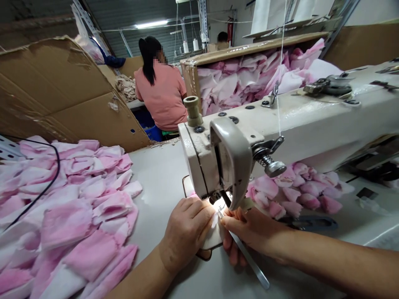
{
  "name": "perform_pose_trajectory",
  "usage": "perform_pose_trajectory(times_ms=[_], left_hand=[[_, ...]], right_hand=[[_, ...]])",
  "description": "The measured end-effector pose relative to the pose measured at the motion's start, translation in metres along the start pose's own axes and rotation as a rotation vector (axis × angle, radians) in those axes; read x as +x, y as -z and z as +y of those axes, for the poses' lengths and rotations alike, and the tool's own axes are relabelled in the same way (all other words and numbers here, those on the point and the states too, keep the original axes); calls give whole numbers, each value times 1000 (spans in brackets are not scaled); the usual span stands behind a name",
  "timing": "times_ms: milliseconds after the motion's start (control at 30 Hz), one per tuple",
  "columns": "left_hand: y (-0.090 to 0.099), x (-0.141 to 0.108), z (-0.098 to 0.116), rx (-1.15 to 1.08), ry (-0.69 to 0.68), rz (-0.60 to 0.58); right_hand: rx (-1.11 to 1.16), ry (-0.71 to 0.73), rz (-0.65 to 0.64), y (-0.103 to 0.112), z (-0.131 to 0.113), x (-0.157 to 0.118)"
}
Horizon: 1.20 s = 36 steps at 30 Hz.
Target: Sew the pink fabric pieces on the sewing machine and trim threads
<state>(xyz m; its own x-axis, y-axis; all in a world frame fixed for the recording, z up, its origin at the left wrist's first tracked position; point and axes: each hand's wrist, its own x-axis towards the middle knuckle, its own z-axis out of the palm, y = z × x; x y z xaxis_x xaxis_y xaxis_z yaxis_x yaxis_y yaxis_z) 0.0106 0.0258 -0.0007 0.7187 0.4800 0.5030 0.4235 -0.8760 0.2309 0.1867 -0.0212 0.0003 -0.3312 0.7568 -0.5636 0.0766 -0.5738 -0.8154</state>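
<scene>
Under the lit needle area of a sewing machine (215, 162), my left hand (188, 226) is closed, fingertips pressing a small pink-and-white fabric piece (215, 221) onto the machine bed. Most of that piece is hidden by my fingers. Close by on the right, my right hand (252, 232) pinches a slim, flat metal tool (249, 259), whose upper tip points toward the needle and whose long end slants down to the right. Whether it is a pair of tweezers I cannot tell. The needle itself is hidden behind the machine's finger guard.
Pink-and-white fabric pieces (84, 211) are heaped on the left, with a black cable (56, 174) across them. More pieces (289, 189) lie behind my right hand. Beyond the machine stands a cardboard box (191, 77) full of fabric. A person (162, 91) sits farther back.
</scene>
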Motion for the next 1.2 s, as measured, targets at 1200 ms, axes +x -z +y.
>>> perform_pose_trajectory(times_ms=[1200], left_hand=[[4,2,9,116,11,-173]], right_hand=[[55,19,-8,2,-1,2]])
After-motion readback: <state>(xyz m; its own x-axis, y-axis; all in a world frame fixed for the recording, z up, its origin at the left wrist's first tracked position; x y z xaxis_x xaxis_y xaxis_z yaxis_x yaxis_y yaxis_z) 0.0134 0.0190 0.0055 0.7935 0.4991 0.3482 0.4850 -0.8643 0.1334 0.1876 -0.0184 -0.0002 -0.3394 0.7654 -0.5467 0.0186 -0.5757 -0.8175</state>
